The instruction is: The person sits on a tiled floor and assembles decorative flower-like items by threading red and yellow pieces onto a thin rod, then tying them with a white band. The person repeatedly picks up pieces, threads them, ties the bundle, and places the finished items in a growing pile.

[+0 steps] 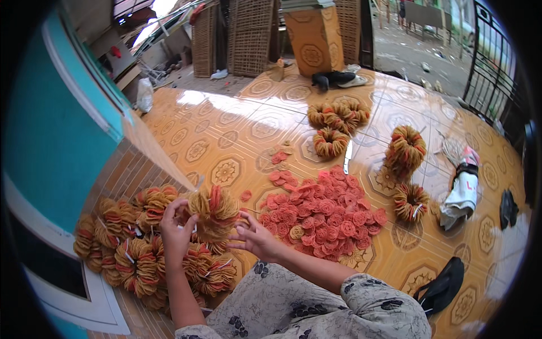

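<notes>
A ring-shaped bundle of thin tan and red cracker-like discs (213, 214) is held up in front of me. My left hand (177, 223) is closed at the bundle's left side, thumb and fingers bent against it. On the other side, my right hand (255, 238) has its fingers apart, their tips at the bundle's edge. Below and to the left lies a heap of similar strung bundles (138, 263), with white ties on some. A pile of loose red discs (324, 214) spreads on the floor to the right of my hands, one tan disc (296, 232) among them.
Beyond the pile lie a knife (348, 157) and several more bundles (331, 142). Stacked bundles (405, 150) and a white bag (460, 195) are at the right. A black sandal (443, 287) lies near my knee. A turquoise wall (59, 118) borders the left.
</notes>
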`<control>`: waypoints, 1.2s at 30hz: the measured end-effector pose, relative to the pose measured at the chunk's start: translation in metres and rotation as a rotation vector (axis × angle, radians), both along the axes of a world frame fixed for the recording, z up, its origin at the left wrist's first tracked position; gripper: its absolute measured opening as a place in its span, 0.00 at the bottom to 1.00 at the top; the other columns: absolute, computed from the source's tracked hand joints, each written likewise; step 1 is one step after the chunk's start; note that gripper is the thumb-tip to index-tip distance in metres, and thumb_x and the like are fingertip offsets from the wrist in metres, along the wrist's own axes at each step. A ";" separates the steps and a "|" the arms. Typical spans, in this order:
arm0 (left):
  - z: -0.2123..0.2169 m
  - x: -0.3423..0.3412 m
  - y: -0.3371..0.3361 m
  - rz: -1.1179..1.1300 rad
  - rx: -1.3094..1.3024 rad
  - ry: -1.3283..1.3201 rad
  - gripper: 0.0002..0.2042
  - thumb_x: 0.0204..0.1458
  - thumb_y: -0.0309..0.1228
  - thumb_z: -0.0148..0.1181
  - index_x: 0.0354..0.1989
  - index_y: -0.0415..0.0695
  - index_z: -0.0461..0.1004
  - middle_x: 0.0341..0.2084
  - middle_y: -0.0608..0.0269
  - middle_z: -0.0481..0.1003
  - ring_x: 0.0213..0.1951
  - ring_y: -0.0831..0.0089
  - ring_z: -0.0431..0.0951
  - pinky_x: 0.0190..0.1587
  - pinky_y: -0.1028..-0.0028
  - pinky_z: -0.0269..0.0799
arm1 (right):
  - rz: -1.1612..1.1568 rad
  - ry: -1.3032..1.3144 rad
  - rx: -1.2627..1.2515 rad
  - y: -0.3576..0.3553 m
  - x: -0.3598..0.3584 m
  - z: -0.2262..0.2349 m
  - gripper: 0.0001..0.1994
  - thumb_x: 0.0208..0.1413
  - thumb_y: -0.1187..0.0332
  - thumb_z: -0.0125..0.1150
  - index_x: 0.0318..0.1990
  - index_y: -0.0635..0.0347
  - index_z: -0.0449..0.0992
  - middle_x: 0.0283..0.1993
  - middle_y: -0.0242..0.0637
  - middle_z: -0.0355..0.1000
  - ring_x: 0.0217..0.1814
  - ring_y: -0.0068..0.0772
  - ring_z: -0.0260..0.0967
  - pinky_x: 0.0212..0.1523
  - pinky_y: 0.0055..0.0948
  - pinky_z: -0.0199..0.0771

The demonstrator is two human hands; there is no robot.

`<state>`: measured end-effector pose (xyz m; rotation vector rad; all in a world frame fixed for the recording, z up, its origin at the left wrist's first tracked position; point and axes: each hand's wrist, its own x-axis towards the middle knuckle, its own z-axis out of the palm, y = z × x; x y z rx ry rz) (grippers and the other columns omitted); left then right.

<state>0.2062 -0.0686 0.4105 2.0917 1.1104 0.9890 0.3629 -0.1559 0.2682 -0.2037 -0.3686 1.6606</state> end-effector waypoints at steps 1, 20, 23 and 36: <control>0.008 -0.002 -0.015 0.098 -0.152 0.166 0.24 0.49 0.15 0.64 0.55 0.39 0.67 0.42 0.64 0.74 0.42 0.79 0.75 0.44 0.80 0.72 | 0.013 0.006 0.038 -0.002 -0.001 -0.006 0.36 0.62 0.70 0.60 0.70 0.50 0.43 0.59 0.36 0.57 0.59 0.33 0.64 0.60 0.45 0.73; 0.071 -0.104 0.068 0.579 1.102 0.556 0.38 0.37 0.25 0.74 0.60 0.55 0.63 0.55 0.63 0.71 0.57 0.59 0.71 0.58 0.55 0.64 | -0.776 -2.323 -1.507 -0.212 0.385 -0.214 0.39 0.49 0.54 0.70 0.67 0.52 0.58 0.66 0.50 0.60 0.68 0.53 0.57 0.62 0.54 0.61; 0.107 -0.167 0.086 0.862 1.251 0.727 0.37 0.39 0.27 0.73 0.61 0.54 0.62 0.57 0.63 0.69 0.61 0.60 0.67 0.61 0.54 0.61 | -0.468 -2.311 -1.599 -0.263 0.406 -0.237 0.44 0.49 0.52 0.70 0.71 0.46 0.52 0.70 0.45 0.56 0.72 0.53 0.52 0.65 0.65 0.52; 0.065 -0.217 0.057 0.741 0.539 0.932 0.39 0.51 0.44 0.68 0.71 0.59 0.55 0.72 0.63 0.50 0.73 0.59 0.46 0.73 0.48 0.39 | -0.859 -1.964 -1.132 -0.231 0.381 -0.207 0.24 0.51 0.57 0.65 0.52 0.61 0.70 0.46 0.39 0.73 0.52 0.40 0.70 0.63 0.45 0.59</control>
